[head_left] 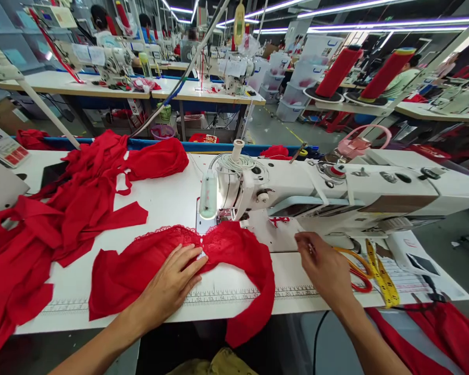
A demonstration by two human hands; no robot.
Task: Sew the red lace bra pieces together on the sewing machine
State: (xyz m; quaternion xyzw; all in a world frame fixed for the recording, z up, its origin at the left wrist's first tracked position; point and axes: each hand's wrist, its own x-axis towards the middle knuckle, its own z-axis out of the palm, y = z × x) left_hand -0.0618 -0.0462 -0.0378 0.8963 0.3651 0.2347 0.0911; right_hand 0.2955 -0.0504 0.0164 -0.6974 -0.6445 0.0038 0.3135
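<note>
A red lace bra point(234, 250) lies spread on the white sewing table, one wing hanging over the front edge. My left hand point(175, 276) rests flat on it beside the center, fingers stretched out near a small white tag point(201, 254). To the right, my right hand point(324, 263) hovers at the edge of the machine bed with its fingers curled together. Whatever it may hold is mostly hidden. Small red bows point(279, 221) sit on the bed just beyond that hand. Behind the bra stands the white sewing machine point(297, 182), its needle area close to the lace edge.
Red fabric pieces point(82, 208) are heaped at the left. A yellow measuring tape point(381, 276) and orange-red cords point(359, 273) lie right of my right hand. A printed ruler point(297, 292) runs along the front edge. More red pieces point(445, 333) hang at lower right.
</note>
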